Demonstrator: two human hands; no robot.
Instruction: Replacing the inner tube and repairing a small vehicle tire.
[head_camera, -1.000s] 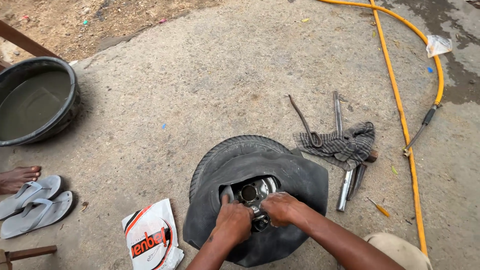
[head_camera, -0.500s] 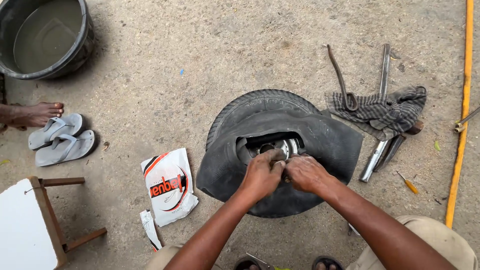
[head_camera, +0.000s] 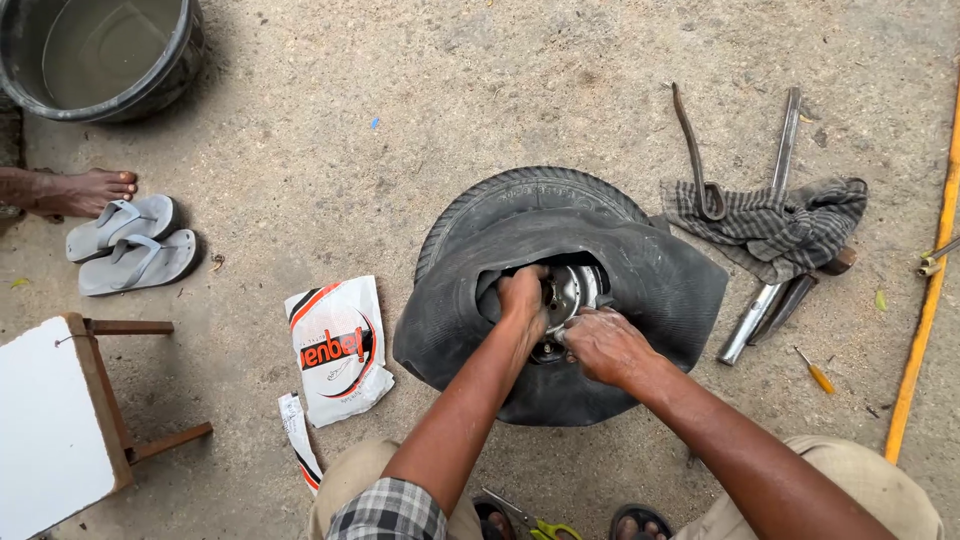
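A black tyre (head_camera: 520, 195) lies flat on the concrete ground, with a limp black inner tube (head_camera: 660, 290) draped over it. A shiny metal wheel hub (head_camera: 572, 288) shows through the middle opening. My left hand (head_camera: 522, 300) reaches into the opening, fingers curled around the tube's inner edge beside the hub. My right hand (head_camera: 605, 345) rests on the tube's near edge, fingers closed against the hub's rim; what it pinches is too small to tell.
Metal tyre levers (head_camera: 782, 145) and a bent iron (head_camera: 692, 150) lie on a checked cloth (head_camera: 775, 225) to the right. An orange hose (head_camera: 925, 290), a small screwdriver (head_camera: 815, 372), a torn white wrapper (head_camera: 338, 350), grey sandals (head_camera: 130, 245), a person's bare foot (head_camera: 85, 190), a water basin (head_camera: 100, 55) and a stool (head_camera: 60, 410) surround me.
The view has tilted down and shifted. My left hand has gone deeper into the tyre's opening; my right hand stays at the hub's near edge.
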